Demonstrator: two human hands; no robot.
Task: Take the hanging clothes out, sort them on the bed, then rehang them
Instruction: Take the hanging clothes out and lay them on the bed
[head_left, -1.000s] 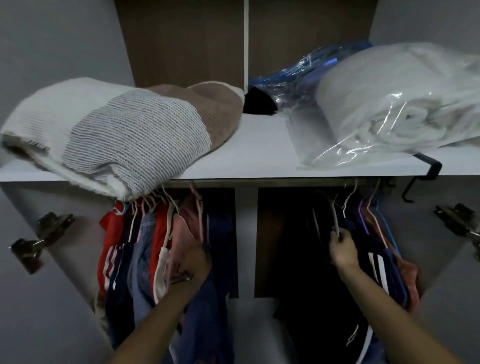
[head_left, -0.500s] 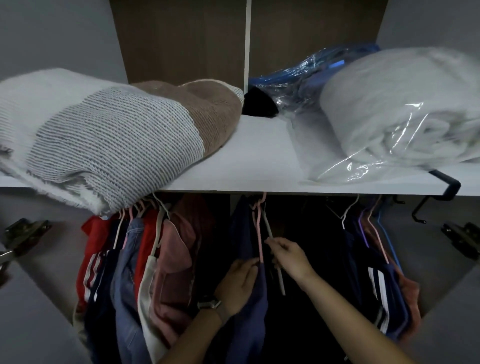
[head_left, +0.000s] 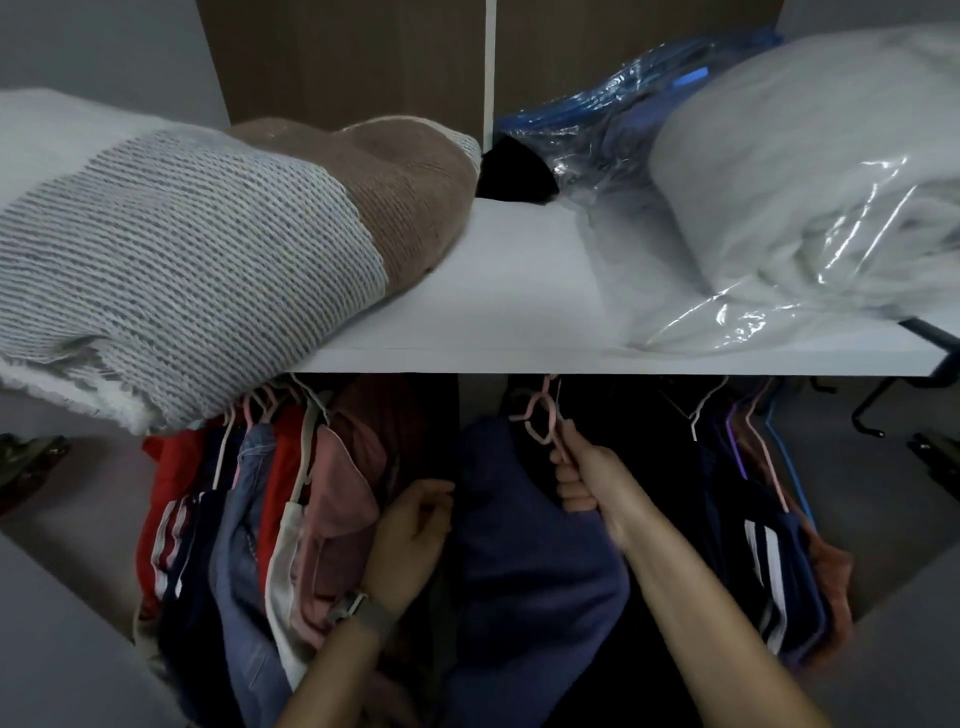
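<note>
Clothes hang in an open wardrobe under a white shelf (head_left: 519, 332). My right hand (head_left: 587, 478) grips the necks of pink hangers (head_left: 535, 421) at the middle, and a navy garment (head_left: 524, 561) hangs from them. My left hand (head_left: 410, 540), with a watch on the wrist, rests with curled fingers against the left side of that navy garment; whether it grips the cloth is unclear. A bunch of red, denim, white and pink clothes (head_left: 260, 519) hangs at the left. Dark and striped clothes (head_left: 763, 530) hang at the right.
On the shelf lie a folded grey and brown knitted blanket (head_left: 208, 249) at the left and a white quilt in a clear plastic bag (head_left: 810, 197) at the right. A black hook (head_left: 924, 338) clips the shelf's right edge. Door hinges sit at both sides.
My right hand has closed round the pink hangers and pulled them down from the rail. My left hand stayed at the navy garment's left side. The view moved closer to the wardrobe.
</note>
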